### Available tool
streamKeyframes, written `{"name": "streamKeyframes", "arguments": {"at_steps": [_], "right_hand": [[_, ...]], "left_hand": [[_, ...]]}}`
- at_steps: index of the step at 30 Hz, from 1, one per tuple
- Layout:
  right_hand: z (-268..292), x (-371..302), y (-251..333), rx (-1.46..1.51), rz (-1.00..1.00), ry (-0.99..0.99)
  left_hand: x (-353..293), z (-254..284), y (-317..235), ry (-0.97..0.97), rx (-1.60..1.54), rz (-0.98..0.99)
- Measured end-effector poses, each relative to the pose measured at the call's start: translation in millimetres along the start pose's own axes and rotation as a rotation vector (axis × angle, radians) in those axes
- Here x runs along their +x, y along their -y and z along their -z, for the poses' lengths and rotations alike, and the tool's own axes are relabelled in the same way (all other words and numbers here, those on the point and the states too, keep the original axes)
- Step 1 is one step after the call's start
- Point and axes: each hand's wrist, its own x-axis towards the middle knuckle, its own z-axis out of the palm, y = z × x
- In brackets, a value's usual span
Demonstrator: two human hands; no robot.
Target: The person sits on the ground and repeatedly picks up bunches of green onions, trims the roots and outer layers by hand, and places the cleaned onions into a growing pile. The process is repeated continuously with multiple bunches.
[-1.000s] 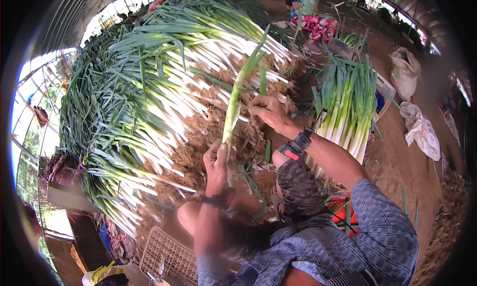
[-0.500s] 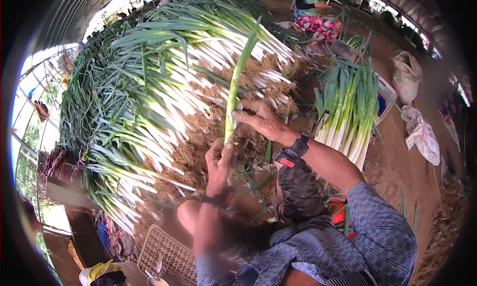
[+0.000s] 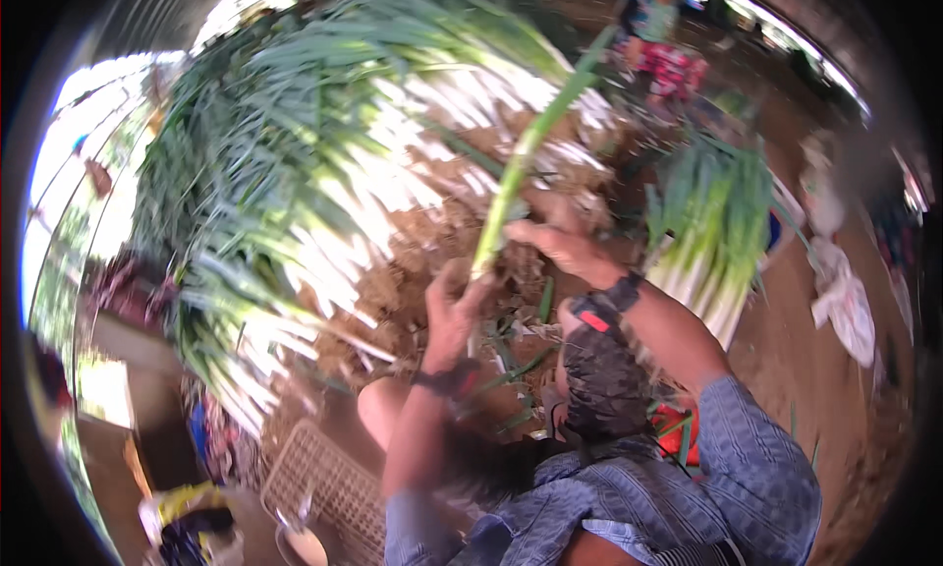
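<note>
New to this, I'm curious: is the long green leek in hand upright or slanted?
Slanted: the long green leek leans rightward, its leafy top right of the left fingers gripping it lower.

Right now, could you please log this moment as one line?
left hand: holds leek, tilted; right hand: beside leek, contact unclear; leek pile: beyond hands; picture: blurred

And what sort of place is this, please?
Probably a farm shed or greenhouse where harvested vegetables are handled: a large heap of green-and-white stalks, a ribbed roof and an earth floor.
</note>
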Motion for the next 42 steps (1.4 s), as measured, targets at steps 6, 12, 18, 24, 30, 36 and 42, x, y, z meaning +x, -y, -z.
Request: {"name": "streamKeyframes", "arguments": {"at_steps": [6, 12, 18, 24, 30, 36, 42], "right_hand": [[24.1, -18.6, -22.3, 0.032, -0.174, -0.103], [8.9, -18.6, -14.2, 0.19, -0.183, -0.03], [8.9, -19.9, 2.7, 0.239, -0.255, 0.062], [8.3, -15.7, 19.2, 0.003, -0.247, 0.215], [9.8, -3.2, 12.5, -0.033, -0.146, 0.223], [22.0, -15.6, -1.7, 0.109, -0.276, 0.288], [23.2, -26.9, -21.6, -0.061, -0.142, 0.19]], "left_hand": [[-0.5, -16.0, -3.1, 0.044, 0.153, -0.163], [-6.0, 3.3, 6.1, 0.182, -0.051, -0.086], [-10.9, 9.9, -0.5, 0.308, -0.13, 0.035], [-2.7, 16.7, 18.4, 0.338, -0.04, 0.098], [-3.3, 14.4, -2.1, 0.22, -0.078, 0.161], [-0.5, 6.2, 6.4, 0.37, -0.228, 0.275], [-1.0, 6.7, 11.7, 0.402, -0.361, 0.361]]}}
